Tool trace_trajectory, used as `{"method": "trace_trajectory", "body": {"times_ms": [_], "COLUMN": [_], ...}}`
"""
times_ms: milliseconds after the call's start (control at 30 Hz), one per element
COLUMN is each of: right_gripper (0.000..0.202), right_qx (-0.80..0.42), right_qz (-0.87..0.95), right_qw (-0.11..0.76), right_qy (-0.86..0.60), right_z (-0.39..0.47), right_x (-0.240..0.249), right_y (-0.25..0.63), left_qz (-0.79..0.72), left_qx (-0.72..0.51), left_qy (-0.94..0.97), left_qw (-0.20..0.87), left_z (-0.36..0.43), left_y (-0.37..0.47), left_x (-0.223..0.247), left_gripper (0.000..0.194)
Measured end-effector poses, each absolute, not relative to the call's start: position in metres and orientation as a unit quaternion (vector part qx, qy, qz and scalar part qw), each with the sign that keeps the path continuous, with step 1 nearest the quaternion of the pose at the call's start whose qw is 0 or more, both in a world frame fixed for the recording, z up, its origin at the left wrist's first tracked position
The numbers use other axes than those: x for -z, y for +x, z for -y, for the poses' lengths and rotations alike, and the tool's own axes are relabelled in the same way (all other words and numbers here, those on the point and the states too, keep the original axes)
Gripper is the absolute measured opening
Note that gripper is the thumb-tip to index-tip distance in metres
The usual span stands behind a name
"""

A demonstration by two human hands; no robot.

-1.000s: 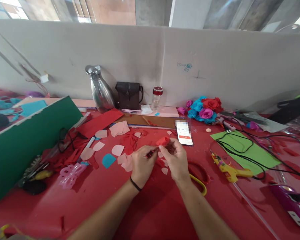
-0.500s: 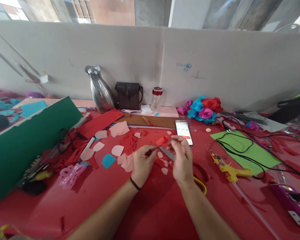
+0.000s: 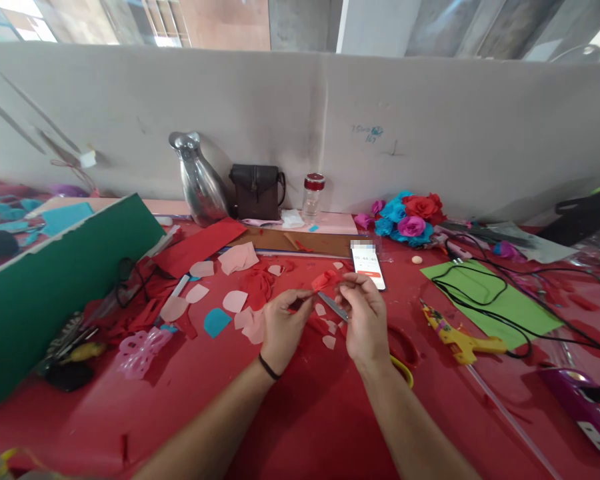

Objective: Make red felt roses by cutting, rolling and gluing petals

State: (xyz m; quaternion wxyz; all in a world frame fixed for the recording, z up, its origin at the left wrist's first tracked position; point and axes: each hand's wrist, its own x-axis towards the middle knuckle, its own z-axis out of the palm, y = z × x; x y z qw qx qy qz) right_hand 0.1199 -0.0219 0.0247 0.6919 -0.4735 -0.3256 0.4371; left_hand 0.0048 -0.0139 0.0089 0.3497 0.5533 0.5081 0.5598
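A small piece of red crepe paper is stretched between my two hands above the red table. My left hand pinches its lower left end. The fingertips of my right hand are closed at its right side. Under and beside my right hand lie scissors with yellow handles, their blade showing between the hands. Pink paper petals and a blue petal lie to the left of my left hand.
A phone lies just behind my right hand. On the right are a yellow glue gun, green paper with black cables and a purple power strip. A green board stands left; a steel jug stands at the back.
My right fingers have shifted very slightly at the red paper's right side. My left hand keeps its pinch almost unmoved.
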Motion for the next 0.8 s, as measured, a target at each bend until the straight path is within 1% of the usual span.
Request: {"method": "trace_trajectory", "body": {"times_ms": [167,333,433,600,800], "right_gripper": [0.013,0.024,0.024,0.023,0.021], "right_qx": [-0.493,-0.494,-0.491,-0.480,-0.405], "right_qz": [0.398,0.409,0.400,0.414,0.446], "right_qw": [0.591,0.576,0.587,0.596,0.599], "right_qy": [-0.500,-0.507,-0.504,-0.493,-0.528], "right_z": [0.022,0.021,0.020,0.019,0.021], "right_x": [-0.019,-0.017,-0.016,-0.013,-0.011], "right_y": [0.114,0.112,0.113,0.113,0.111], "left_qz": [-0.486,-0.488,-0.490,-0.508,-0.511], "left_qx": [-0.583,-0.588,-0.580,-0.560,-0.559], "left_qy": [0.483,0.457,0.477,0.528,0.568], "left_qw": [0.436,0.456,0.443,0.386,0.322], "left_z": [0.011,0.010,0.012,0.014,0.016], "left_y": [0.003,0.002,0.003,0.003,0.004], "left_x": [-0.007,-0.007,-0.008,-0.008,-0.008], "left_gripper": [0.011,0.012,0.010,0.011,0.012]}}
